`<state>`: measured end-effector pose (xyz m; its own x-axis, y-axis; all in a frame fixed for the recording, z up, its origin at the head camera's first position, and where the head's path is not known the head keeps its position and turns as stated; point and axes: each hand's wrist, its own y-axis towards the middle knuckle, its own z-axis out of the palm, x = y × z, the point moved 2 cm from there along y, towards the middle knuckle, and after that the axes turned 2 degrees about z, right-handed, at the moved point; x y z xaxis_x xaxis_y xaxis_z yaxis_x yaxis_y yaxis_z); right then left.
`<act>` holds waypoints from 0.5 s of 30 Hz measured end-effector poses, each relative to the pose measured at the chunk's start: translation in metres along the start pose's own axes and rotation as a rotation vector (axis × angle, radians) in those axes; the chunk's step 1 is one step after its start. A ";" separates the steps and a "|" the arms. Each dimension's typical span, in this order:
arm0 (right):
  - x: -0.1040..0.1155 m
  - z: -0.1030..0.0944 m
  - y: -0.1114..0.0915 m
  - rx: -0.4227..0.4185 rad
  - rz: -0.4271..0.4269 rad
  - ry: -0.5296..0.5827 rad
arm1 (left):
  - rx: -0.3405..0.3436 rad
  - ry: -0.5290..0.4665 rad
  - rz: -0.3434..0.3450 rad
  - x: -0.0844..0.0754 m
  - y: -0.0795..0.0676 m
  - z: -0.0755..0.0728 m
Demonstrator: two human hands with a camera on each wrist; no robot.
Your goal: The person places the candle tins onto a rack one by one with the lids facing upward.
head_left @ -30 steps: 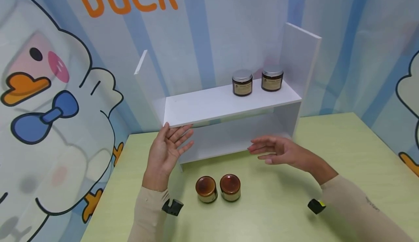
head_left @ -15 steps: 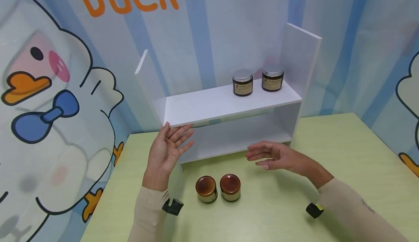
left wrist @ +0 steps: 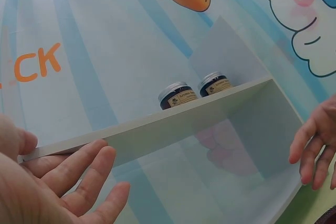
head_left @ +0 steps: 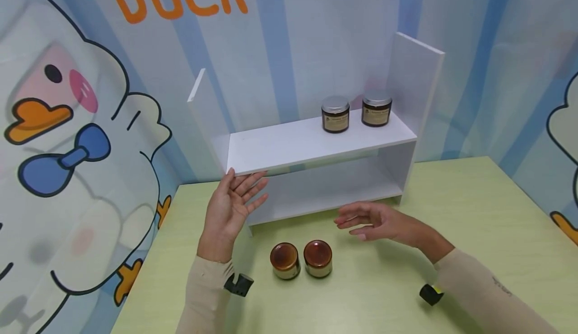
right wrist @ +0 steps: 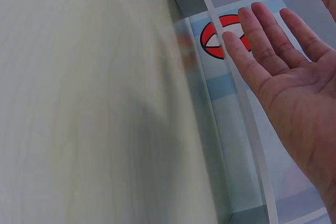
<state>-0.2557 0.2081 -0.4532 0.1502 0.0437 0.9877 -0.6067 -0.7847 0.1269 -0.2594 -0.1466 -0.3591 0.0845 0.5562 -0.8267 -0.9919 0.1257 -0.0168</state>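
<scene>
A white two-tier shelf [head_left: 275, 146] stands on the table. My left hand [head_left: 228, 213] holds the left front corner of its upper board; the left wrist view has the thumb [left wrist: 27, 141] above the board and the other fingers below. Two brown glass jars with silver lids, a left jar [head_left: 335, 115] and a right jar [head_left: 377, 109], sit towards that board's right end. On the table before the shelf are two more jars, one [head_left: 285, 261] beside the other [head_left: 318, 259], amber glass facing up. My right hand [head_left: 377, 221], fingers extended, hovers right of them, touching nothing.
The pale green table [head_left: 474, 223] runs under everything. Behind the shelf hangs a blue striped cloth [head_left: 311, 38] with a duck print. The shelf's side panels, left [head_left: 207, 118] and right [head_left: 415, 78], rise above the upper board. Its lower board [head_left: 325, 186] bears nothing visible.
My right hand has drifted slightly left and down towards the two jars on the table. The left hand has stayed at the shelf corner, and the jars have not moved.
</scene>
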 end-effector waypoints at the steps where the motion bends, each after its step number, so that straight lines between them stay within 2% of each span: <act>1: 0.000 0.000 0.000 0.002 0.003 -0.002 | -0.001 0.001 0.000 0.000 0.000 0.000; 15: -0.005 0.009 0.005 0.031 0.006 -0.009 | 0.000 0.007 0.000 0.000 0.000 0.000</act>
<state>-0.2519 0.1985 -0.4586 0.1532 0.0333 0.9876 -0.5831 -0.8038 0.1176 -0.2597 -0.1463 -0.3589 0.0836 0.5509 -0.8304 -0.9919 0.1259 -0.0163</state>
